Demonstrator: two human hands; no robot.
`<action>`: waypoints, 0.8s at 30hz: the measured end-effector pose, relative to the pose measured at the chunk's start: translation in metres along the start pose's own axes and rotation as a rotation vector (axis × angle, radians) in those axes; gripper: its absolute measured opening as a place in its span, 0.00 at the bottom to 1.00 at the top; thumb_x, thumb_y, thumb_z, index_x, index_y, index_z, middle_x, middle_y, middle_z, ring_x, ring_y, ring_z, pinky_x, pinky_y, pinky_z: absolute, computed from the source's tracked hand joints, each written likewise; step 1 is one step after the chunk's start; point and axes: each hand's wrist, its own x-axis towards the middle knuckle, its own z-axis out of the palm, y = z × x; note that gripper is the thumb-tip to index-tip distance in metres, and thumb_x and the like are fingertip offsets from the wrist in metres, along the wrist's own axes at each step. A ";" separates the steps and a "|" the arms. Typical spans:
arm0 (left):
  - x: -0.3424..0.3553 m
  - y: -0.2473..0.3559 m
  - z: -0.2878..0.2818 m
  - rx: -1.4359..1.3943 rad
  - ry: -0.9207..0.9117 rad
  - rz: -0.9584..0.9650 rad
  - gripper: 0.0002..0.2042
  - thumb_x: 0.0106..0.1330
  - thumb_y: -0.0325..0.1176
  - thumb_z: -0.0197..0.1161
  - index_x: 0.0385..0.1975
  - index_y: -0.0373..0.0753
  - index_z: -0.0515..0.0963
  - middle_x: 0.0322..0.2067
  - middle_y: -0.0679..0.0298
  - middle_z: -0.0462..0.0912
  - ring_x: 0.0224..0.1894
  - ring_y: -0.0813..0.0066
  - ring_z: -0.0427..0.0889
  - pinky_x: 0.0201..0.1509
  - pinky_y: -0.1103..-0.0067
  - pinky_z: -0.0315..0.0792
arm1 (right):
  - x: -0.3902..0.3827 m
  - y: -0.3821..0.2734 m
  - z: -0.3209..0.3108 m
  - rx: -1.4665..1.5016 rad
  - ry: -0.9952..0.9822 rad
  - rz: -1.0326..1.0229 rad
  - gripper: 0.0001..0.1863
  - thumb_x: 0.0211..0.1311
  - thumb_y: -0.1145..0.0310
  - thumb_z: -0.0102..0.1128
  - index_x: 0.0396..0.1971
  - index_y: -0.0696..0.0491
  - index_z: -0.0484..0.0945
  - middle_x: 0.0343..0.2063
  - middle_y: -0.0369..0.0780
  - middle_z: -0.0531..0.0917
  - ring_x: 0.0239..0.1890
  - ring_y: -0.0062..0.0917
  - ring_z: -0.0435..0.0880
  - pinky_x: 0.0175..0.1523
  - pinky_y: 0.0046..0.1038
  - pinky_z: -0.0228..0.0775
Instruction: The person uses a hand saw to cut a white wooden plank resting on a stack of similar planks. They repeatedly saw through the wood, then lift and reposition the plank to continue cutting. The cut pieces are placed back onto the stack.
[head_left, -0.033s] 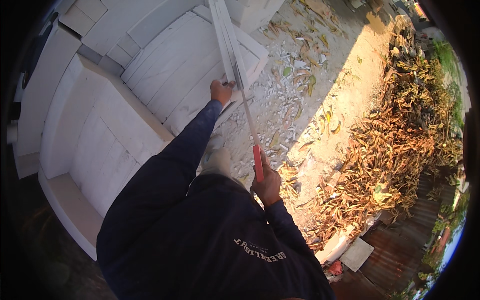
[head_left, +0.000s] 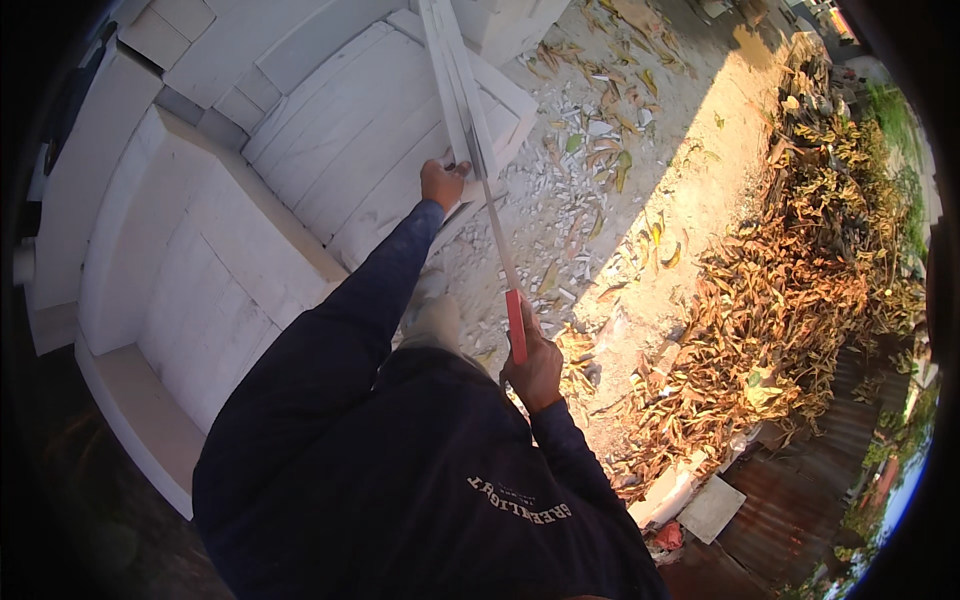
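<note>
My right hand [head_left: 536, 368] is closed round the red handle of a handsaw [head_left: 516, 330]. The thin blade runs up and away from it, its far part lying against a long, narrow white strip [head_left: 452, 75]. At the near end of that strip my left hand [head_left: 444, 184] is closed, fingers curled on its edge. Beneath the strip lies a raised surface of white blocks [head_left: 365, 125] set side by side. Where the teeth meet the strip is too small to make out.
More pale blocks are stacked on the left [head_left: 215, 290]. Fallen leaves and white chips cover the sandy ground [head_left: 590, 170] ahead. A heap of dry brown leaves [head_left: 740, 320] lies to the right, near rusty corrugated sheeting [head_left: 790, 490]. Below my hands, my leg [head_left: 432, 328] shows.
</note>
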 end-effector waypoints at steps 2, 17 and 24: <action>-0.002 0.010 -0.003 0.006 -0.001 -0.015 0.21 0.65 0.30 0.69 0.55 0.25 0.80 0.35 0.48 0.90 0.36 0.74 0.86 0.45 0.76 0.76 | 0.001 -0.004 0.000 -0.009 0.069 -0.062 0.44 0.58 0.79 0.59 0.77 0.48 0.58 0.63 0.48 0.79 0.39 0.50 0.88 0.41 0.43 0.81; -0.003 0.017 -0.003 -0.088 0.017 -0.081 0.21 0.60 0.31 0.73 0.52 0.28 0.83 0.35 0.47 0.90 0.36 0.64 0.90 0.43 0.72 0.79 | -0.001 -0.021 -0.009 0.132 -0.004 0.039 0.36 0.63 0.73 0.62 0.71 0.58 0.64 0.33 0.53 0.85 0.37 0.48 0.87 0.42 0.44 0.78; 0.004 -0.007 0.013 0.095 0.102 0.005 0.26 0.59 0.35 0.74 0.57 0.29 0.81 0.29 0.51 0.86 0.32 0.64 0.84 0.40 0.70 0.76 | -0.010 -0.012 -0.028 0.515 0.193 0.100 0.10 0.65 0.72 0.68 0.41 0.63 0.83 0.21 0.39 0.79 0.24 0.16 0.73 0.30 0.26 0.69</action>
